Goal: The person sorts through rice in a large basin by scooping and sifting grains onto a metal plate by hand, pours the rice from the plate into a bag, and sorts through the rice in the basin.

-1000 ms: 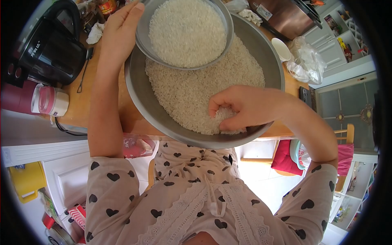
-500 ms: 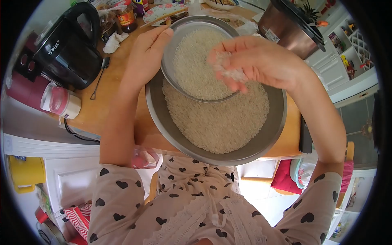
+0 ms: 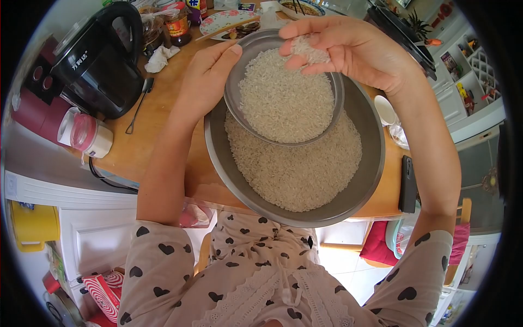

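My left hand [image 3: 208,76] grips the left rim of a round metal dish [image 3: 233,101], thumb on top. White rice [image 3: 286,98] lies spread in that dish. The dish is held over the far part of a large steel basin [image 3: 375,147], whose bottom is covered with more rice [image 3: 297,174]. My right hand [image 3: 366,53] is turned palm up above the dish's far right rim. A small heap of rice grains [image 3: 309,50] rests on its curled fingers.
At the left stand a black electric kettle [image 3: 101,65] and a pink-and-white jar [image 3: 90,136], with a thin long-handled tool [image 3: 140,106] nearby. A floral plate [image 3: 218,24] and sauce jar [image 3: 178,28] are at the back. A phone [image 3: 407,185] and paper cup [image 3: 384,110] lie right.
My right hand has moved up and away from the middle of the dish, with rice still on its fingers. The dish has shifted slightly right and nearer in view, with my left hand on it.
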The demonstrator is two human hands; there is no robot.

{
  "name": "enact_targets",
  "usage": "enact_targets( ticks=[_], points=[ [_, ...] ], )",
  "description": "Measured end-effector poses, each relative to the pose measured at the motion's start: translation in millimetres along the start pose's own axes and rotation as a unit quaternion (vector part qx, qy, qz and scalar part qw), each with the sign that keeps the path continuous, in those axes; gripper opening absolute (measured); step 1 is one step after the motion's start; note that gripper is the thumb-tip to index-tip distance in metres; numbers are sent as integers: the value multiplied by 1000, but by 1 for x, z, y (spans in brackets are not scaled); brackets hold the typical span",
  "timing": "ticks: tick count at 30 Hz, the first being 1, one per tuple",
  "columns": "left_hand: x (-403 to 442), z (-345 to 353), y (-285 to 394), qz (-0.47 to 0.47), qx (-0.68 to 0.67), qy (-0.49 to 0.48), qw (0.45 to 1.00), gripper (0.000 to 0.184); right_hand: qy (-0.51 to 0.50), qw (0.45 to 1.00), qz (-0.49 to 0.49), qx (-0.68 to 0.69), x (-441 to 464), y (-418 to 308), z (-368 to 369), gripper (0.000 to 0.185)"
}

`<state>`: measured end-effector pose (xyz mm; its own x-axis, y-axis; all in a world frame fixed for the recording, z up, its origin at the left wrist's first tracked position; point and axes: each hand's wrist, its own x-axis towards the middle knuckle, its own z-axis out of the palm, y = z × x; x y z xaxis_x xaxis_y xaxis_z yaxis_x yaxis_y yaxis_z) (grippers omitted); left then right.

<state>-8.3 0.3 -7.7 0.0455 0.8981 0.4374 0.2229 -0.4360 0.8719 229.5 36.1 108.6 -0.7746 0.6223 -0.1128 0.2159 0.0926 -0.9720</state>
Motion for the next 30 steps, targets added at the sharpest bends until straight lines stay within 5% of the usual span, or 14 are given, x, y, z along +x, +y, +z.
enact_targets(
  ticks=[5,8,14,30],
  points=[
    [1,-1,-2,7,16,5,1000,35,35,996,-86,12,8,-2,-1,37],
    [0,-1,1,6,5,-6,1000,35,55,990,-20,125,-2,-15,-5,29],
    [0,0,-1,7,-2,-4,1000,35,54,996,14,67,-5,-15,-1,29],
    [1,1,-4,16,13,14,1000,36,84,992,-92,21,-16,-17,-4,28]
  ],
)
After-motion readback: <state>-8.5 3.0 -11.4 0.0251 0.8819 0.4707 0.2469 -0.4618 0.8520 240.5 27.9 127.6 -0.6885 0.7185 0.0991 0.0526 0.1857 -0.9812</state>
